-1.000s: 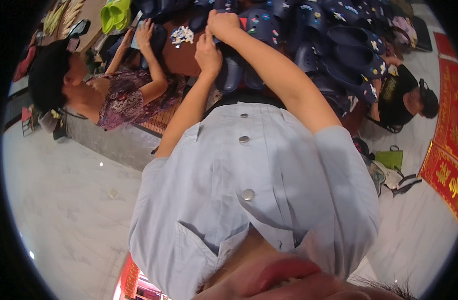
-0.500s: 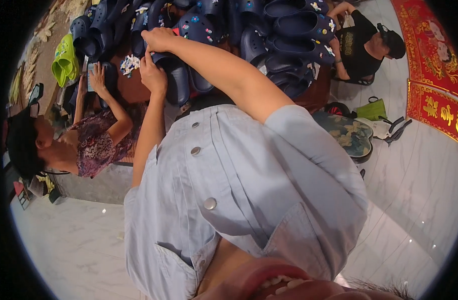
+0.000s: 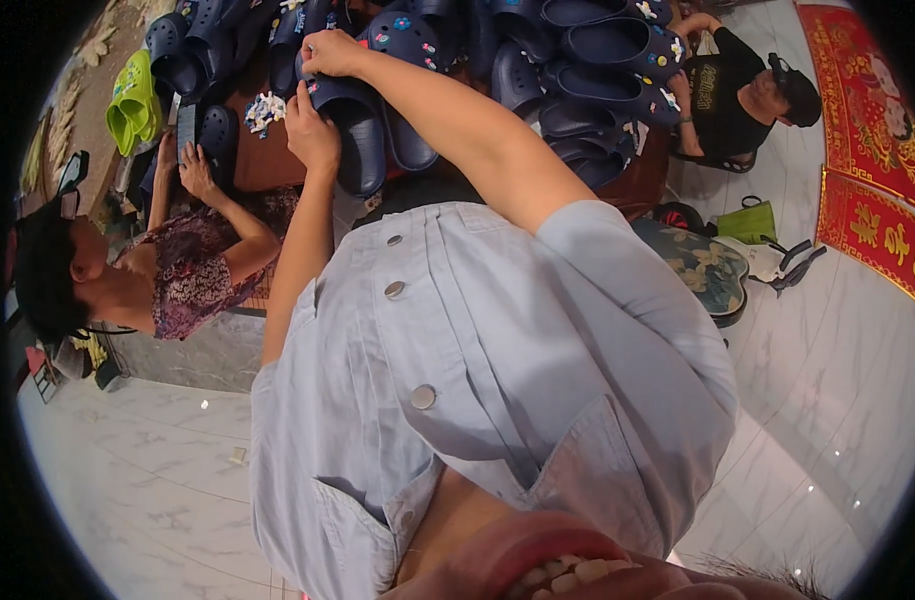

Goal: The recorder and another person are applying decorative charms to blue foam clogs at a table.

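Observation:
A navy foam clog (image 3: 361, 150) lies at the near edge of the table, its open heel toward me. At its left side, my left hand (image 3: 312, 135) grips the upper with a finger pointing up along it. My right hand (image 3: 332, 53) reaches across and bends down over the toe end, fingers closed together; what is between the fingertips is hidden. Close to my left hand lies a small heap of white and coloured shoe charms (image 3: 264, 113). Another navy clog (image 3: 407, 140) stands right beside the held one. Behind it, a navy clog with colourful charms (image 3: 402, 40) touches the area by my right wrist.
Many navy clogs (image 3: 612, 95) crowd the brown table (image 3: 262, 172). Lime-green clogs (image 3: 134, 105) stand at left. A person on the left (image 3: 192, 270) handles a phone-like object (image 3: 186, 128); another in black (image 3: 727, 95) sits right. A floral cushioned seat (image 3: 689, 265) and green bag (image 3: 747, 222) are behind.
Both my hands stay at the clog; they and the table shift slightly right in the picture. The left person's hand has slid lower along the phone-like object.

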### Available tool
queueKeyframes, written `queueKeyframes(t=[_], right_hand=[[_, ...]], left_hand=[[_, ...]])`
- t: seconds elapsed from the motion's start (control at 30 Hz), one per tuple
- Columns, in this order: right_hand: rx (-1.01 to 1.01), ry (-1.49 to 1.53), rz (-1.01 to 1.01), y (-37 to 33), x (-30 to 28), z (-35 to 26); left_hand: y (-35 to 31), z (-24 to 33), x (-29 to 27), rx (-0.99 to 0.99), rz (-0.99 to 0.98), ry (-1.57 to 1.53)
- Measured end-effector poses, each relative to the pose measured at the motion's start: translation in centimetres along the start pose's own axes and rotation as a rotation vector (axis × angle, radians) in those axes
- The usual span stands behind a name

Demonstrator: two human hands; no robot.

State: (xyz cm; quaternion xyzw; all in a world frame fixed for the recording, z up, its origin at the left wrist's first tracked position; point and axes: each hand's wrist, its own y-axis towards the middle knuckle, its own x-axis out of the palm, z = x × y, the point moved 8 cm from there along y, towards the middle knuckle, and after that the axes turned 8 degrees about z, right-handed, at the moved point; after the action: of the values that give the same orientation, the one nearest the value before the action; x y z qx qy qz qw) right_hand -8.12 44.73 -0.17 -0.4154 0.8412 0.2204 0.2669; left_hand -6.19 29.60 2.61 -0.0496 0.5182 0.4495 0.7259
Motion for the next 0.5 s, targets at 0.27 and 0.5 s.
queueKeyframes(t=[0.27,0.5], right_hand=[[0.142,0.001,-0.035,0.5,-0.5,1.4],[0.047,-0.396,-0.060,-2.1,-1.1,-4.1]], left_hand=[[0.3,0.7,0.2,0.024,0.002,-0.019],[-0.1,-0.7,0.6,0.009,-0.007,0.018]])
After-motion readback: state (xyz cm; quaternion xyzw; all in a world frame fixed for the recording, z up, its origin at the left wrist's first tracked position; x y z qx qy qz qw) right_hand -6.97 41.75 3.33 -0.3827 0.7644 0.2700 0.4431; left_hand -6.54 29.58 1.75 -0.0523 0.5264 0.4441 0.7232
